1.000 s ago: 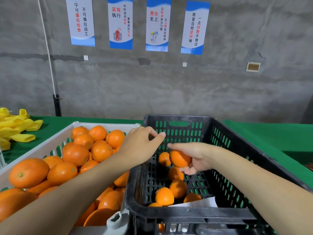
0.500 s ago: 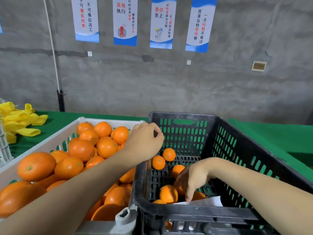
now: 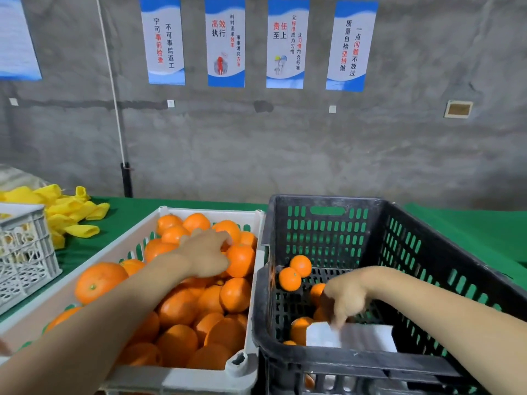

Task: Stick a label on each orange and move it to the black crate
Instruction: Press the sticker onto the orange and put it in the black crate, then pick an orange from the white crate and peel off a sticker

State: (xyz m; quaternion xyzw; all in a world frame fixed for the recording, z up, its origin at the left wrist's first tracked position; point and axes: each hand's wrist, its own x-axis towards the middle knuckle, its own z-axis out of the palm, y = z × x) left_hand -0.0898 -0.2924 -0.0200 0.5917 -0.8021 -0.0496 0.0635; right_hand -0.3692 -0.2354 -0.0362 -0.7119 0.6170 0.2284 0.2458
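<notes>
My left hand (image 3: 206, 253) lies back-up on the heap of oranges (image 3: 176, 307) in the white crate (image 3: 211, 213). Its fingers (image 3: 225, 238) reach across the pile and sit against one orange (image 3: 241, 259) near the crate's right wall. The palm side is hidden from me, so I can't tell whether those fingers are closed round a fruit or only resting on it. My right hand (image 3: 346, 299) is down inside the black crate (image 3: 325, 200), which stands touching the white one on its right. Its fingers (image 3: 338, 320) hang bunched and point downward, tips at the top edge of a white sheet (image 3: 368, 337) by the near wall. That spot is smeared with blur, and I can't say whether they pinch anything or just touch the paper; the sheet's lower edge is hidden behind the crate's rim. Loose oranges (image 3: 289, 278) sit on the black crate's floor: two at the back left, apart from the hand, and others partly behind the wrist and the sheet, so I can't count them. I can't make out a label on any of them. On the green cloth (image 3: 456, 232), off to the left, lie soft yellow pieces (image 3: 71, 212), and a grey crate (image 3: 25, 252) is cut off by the left edge. Posters (image 3: 225, 41) hang on the concrete wall (image 3: 342, 155) behind, the leftmost one cropped.
</notes>
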